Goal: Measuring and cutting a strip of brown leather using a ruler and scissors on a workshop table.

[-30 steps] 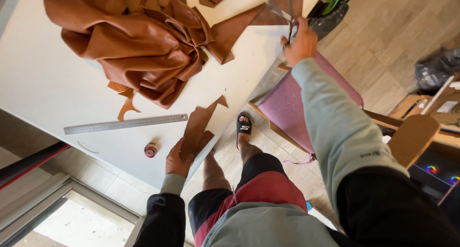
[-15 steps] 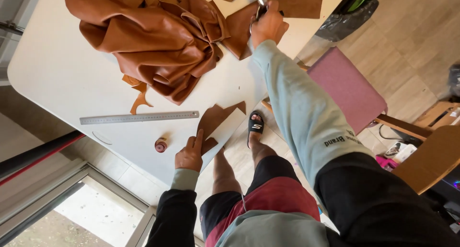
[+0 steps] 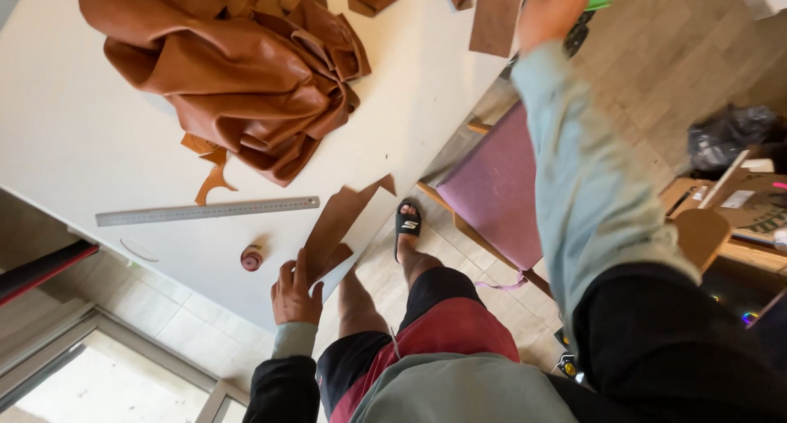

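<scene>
My left hand [image 3: 295, 290] rests at the near edge of the white table [image 3: 74, 136]. Its fingers press down on a flat, angular piece of tan leather [image 3: 340, 222] that juts over the edge. My right hand [image 3: 548, 6] reaches across to the table's far corner, blurred and partly cut off by the top of the frame. Its fingers are curled, and it sits beside a brown leather offcut [image 3: 494, 17]. The scissors it held a moment ago are hidden now. A big crumpled heap of tan leather [image 3: 238, 79] lies on the table.
A steel ruler [image 3: 205, 211] lies between the heap and my left hand, with a small reddish spool [image 3: 251, 260] and leather scraps [image 3: 211, 181] nearby. A chair with a pink seat [image 3: 492, 189] stands beside the table, and my sandalled foot [image 3: 407, 222] is on the tiled floor.
My right hand has swung further up and right toward the table's far corner, and the scissors have gone out of view. My left hand stays on the leather piece.
</scene>
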